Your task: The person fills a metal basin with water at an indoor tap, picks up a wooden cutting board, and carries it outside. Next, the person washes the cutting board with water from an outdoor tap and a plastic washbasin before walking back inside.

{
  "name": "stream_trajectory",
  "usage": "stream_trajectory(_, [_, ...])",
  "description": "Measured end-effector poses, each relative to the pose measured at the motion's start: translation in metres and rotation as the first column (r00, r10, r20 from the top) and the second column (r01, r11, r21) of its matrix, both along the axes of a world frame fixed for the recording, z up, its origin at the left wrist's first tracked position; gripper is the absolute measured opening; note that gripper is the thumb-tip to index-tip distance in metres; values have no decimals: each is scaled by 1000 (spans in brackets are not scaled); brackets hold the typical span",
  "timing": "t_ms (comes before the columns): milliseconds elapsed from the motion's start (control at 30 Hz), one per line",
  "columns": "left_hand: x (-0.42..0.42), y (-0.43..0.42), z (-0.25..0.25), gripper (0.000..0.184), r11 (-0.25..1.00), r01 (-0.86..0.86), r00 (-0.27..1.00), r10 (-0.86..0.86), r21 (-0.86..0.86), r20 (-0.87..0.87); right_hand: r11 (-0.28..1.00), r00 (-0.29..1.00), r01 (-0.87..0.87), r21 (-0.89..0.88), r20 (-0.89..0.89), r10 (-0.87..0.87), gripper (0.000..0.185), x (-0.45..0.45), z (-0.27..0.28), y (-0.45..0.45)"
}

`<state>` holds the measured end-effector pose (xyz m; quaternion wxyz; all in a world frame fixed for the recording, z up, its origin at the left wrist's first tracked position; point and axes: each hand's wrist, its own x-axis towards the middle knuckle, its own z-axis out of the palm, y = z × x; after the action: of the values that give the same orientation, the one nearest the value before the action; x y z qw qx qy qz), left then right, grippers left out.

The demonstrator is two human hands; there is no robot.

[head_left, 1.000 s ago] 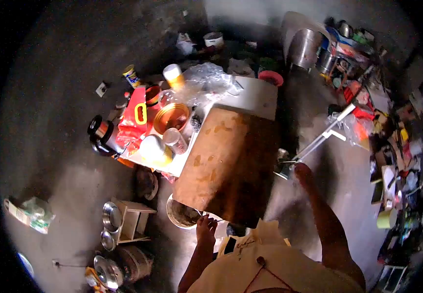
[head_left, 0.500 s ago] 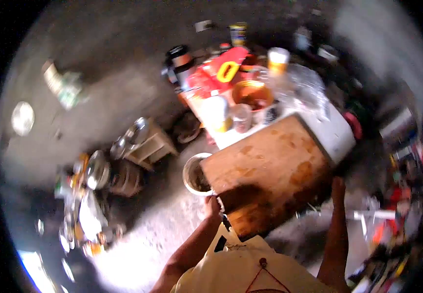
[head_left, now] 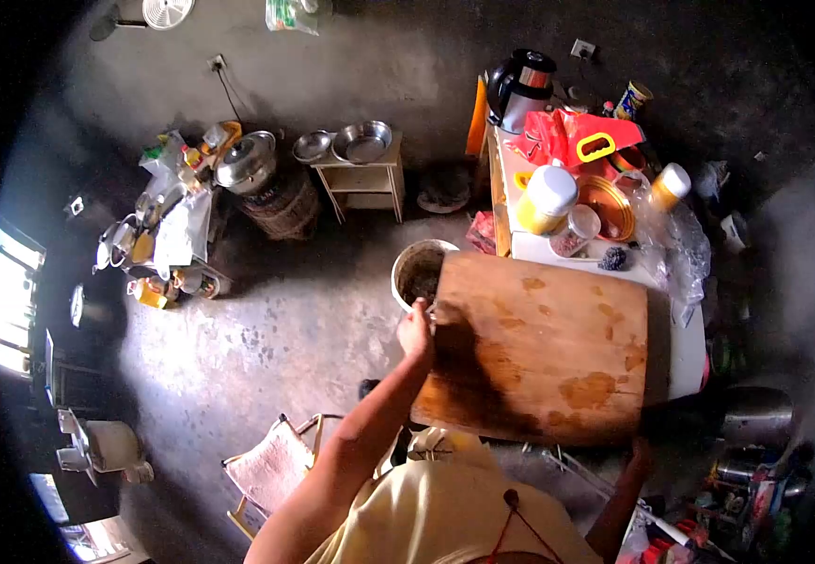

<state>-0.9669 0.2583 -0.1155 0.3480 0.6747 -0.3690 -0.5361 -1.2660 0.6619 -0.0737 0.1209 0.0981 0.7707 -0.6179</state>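
Note:
A large wooden board, marked with dark damp patches, spans the space in front of my body and overlaps the near side of the white table. My left hand grips its left edge, thumb uppermost, beside a pale bucket with dark contents. At the board's near right corner is my right hand, its fingers closed there and partly lost in shadow. Whether the board rests on the table is hidden. Just beyond it stand a clear jar, a white-lidded container and an orange bowl.
A thermos jug and red bag stand at the table's back. Against the wall is a small cabinet with metal basins. A folding stool sits at lower left; clutter fills the lower right.
My view has turned left, bringing the window and stool into sight and swinging the table and board round in the picture. Both hands stay at the board's edges.

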Motion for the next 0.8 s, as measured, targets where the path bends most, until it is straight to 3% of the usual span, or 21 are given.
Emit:
stream_trajectory(33, [16, -4, -9, 47, 999, -7, 1000, 7, -34, 10, 1000, 1000, -12, -4, -2, 12, 20, 13, 8, -5])
stream_trajectory(100, [46, -16, -18, 47, 984, -178, 951, 164, -30, -261, 993, 993, -117, 24, 11, 117, 19, 33, 24, -24])
stream_trajectory(167, [92, -29, -7, 47, 985, -172, 968, 167, -12, -187, 969, 971, -237, 63, 31, 236, 18, 56, 35, -51])
stream_trajectory(267, [167, -57, 13, 49, 946, -323, 883, 302, 1, -359, 871, 893, -450, 200, 105, 437, 16, 90, 36, -102])
stream_trajectory(300, [196, -64, 24, 50, 930, -366, 854, 346, 24, -389, 894, 894, -448, 7, 27, 448, 14, 122, 52, -132])
stream_trajectory(333, [227, -72, 18, 51, 925, -380, 827, 346, 12, -443, 885, 887, -462, -54, -9, 462, 12, 161, 81, -168])
stream_trajectory(367, [259, -76, 33, 52, 932, -362, 844, 334, 15, -419, 893, 897, -439, -101, -6, 441, 11, 188, 88, -198])
stream_trajectory(433, [325, -86, 34, 54, 909, -414, 787, 381, 42, -486, 776, 793, -589, -225, 22, 609, 14, 214, 79, -239])
stream_trajectory(500, [388, -86, 43, 55, 852, -523, 746, 463, 9, -479, 790, 799, -572, -222, 67, 597, 12, 249, 68, -287])
stream_trajectory(600, [470, -71, 67, 57, 779, -626, 688, 539, -24, -486, 619, 618, -752, -227, 83, 782, 9, 297, 66, -358])
stream_trajectory(800, [597, -14, 65, 62, 496, -868, 437, 764, -1, -474, 374, 372, -925, -60, 39, 927, 12, 435, 79, -483])
